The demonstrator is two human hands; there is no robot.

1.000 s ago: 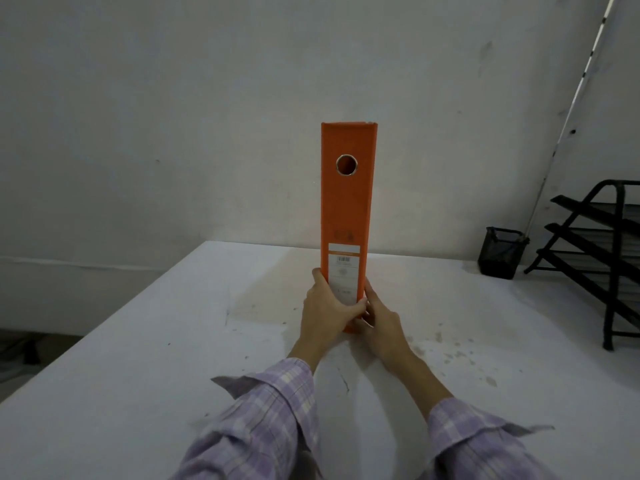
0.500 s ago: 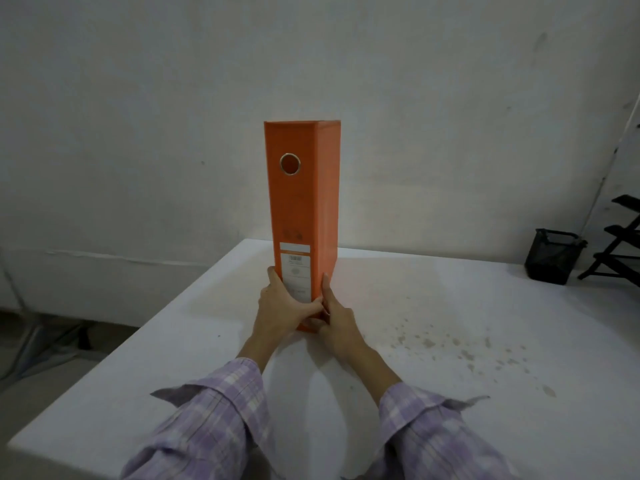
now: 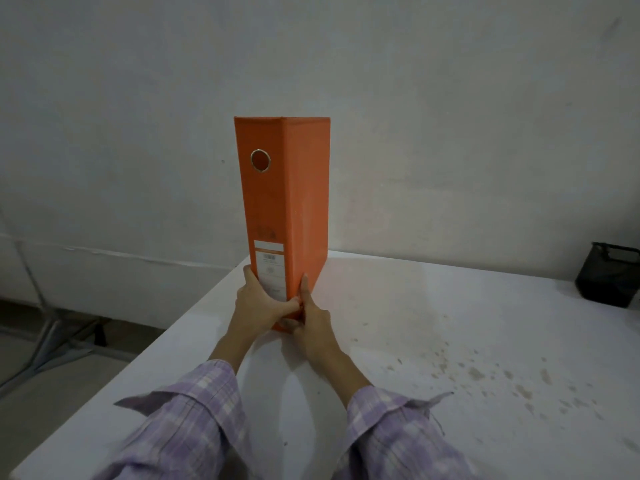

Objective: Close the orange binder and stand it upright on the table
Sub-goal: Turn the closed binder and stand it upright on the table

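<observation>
A white table (image 3: 450, 323), speckled with brown stains toward its right side, meets a bare grey-white wall (image 3: 415, 98). A closed orange binder (image 3: 280, 220) stands upright near the table's left edge (spine and ring hole facing the camera), its base clasped by the left hand (image 3: 258, 303) and right hand (image 3: 313, 318). A black mesh bin (image 3: 607, 280) sits well apart at far right.
</observation>
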